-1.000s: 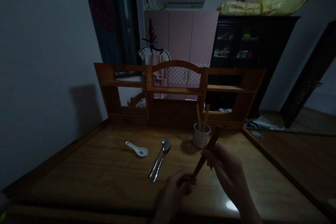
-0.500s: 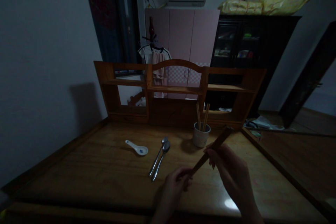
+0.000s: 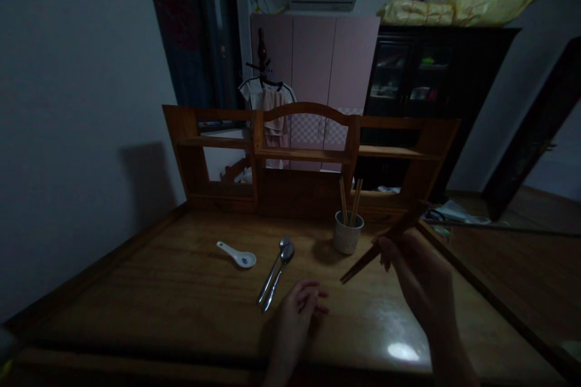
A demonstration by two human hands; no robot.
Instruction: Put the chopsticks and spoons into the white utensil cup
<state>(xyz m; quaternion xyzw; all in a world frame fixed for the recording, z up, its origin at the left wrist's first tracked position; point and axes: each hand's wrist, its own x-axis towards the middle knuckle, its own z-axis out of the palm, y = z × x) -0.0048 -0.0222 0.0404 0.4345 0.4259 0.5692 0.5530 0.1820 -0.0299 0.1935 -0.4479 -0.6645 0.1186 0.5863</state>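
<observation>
My right hand grips a pair of brown wooden chopsticks, their thin ends pointing down-left over the table. My left hand is open and holds nothing, its fingers loosely curled and apart, right of two metal spoons that lie side by side. A white ceramic soup spoon with a blue mark in its bowl rests further left. Behind the hands stands a light cup with several more wooden chopsticks upright in it.
These things are on a wooden desk with a raised edge at the right. A wooden shelf unit runs along its back. A white wall borders the left side.
My right hand has moved right with the chopsticks, drawing their thin ends out of my left hand. The left hand has let go and its fingers have loosened.
</observation>
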